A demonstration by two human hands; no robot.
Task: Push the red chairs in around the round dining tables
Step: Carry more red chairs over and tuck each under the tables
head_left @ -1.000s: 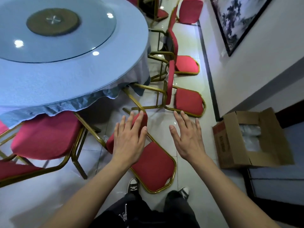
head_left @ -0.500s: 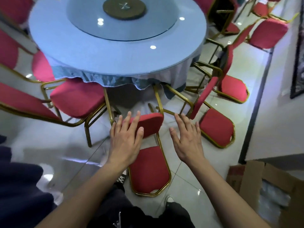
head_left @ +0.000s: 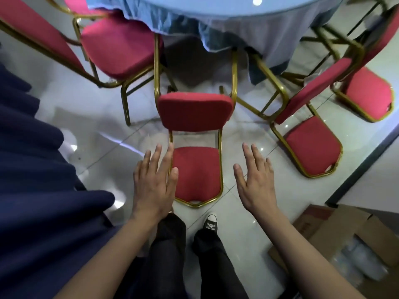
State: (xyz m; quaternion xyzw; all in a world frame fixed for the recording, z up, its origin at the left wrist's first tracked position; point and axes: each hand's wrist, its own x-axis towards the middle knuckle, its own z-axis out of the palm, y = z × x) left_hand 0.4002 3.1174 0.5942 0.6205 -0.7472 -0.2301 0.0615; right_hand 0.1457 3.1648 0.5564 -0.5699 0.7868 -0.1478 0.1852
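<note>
Right at the person's feet, a black-and-white sneaker [head_left: 211, 222] stands on the glossy tiled floor [head_left: 101, 160], dark trousers above it. Both forearms reach forward and down, palms facing the floor. The left hand [head_left: 154, 180] is flat with its fingers straight and close together, holding nothing; it overlaps the left edge of the fallen chair [head_left: 195, 147] in view, though whether it touches the frame I cannot tell. The right hand [head_left: 254, 178] is likewise flat, fingers straight and slightly spread, gripping nothing, hovering just right of that chair and apart from it.

The chair looks tipped over on the floor between the hands, red pads and gold frame. Its long axis runs straight away from the person toward the table: one pad nearest the feet, the other pad beyond it, and the gold legs pointing on under the cloth.

To the right lies a second chair [head_left: 313, 130], angled diagonally, and another [head_left: 369, 91] past it. At lower right sits an open cardboard box [head_left: 336, 238]. On the left hangs dark blue fabric [head_left: 32, 190]. Farther off, an upright red chair [head_left: 116, 46] stands at the left, beside the round table [head_left: 237, 20] with its pale blue cloth.
</note>
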